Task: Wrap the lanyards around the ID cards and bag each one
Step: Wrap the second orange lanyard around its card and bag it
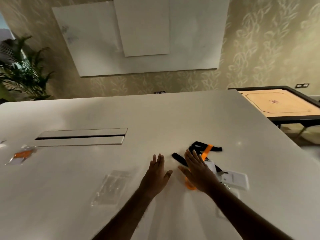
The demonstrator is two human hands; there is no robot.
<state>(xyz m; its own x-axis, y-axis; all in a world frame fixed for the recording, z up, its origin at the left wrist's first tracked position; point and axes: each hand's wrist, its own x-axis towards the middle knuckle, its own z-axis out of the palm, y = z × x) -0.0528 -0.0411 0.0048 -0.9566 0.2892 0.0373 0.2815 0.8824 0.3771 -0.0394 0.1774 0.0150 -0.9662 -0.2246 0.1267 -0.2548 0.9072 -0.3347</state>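
A tangle of lanyards lies on the white table (pixel 173 115) right of centre: black straps (pixel 204 147) and an orange strap (pixel 207 150), with white ID cards (pixel 235 180) beside them. My right hand (pixel 199 172) hovers flat and open over this pile, covering part of the orange strap and a card. My left hand (pixel 157 172) is open just left of it, fingers stretched, holding nothing. A stack of clear plastic bags (pixel 111 187) lies to the left of my left forearm. At the far left lies a bagged card with an orange lanyard (pixel 21 155).
A metal cable slot (pixel 81 136) is set into the table behind the bags. The table's right edge runs diagonally past the cards. Beyond it stands a carrom board (pixel 278 103). A potted plant (pixel 22 70) stands at the back left and white boards (pixel 143 35) hang on the wall.
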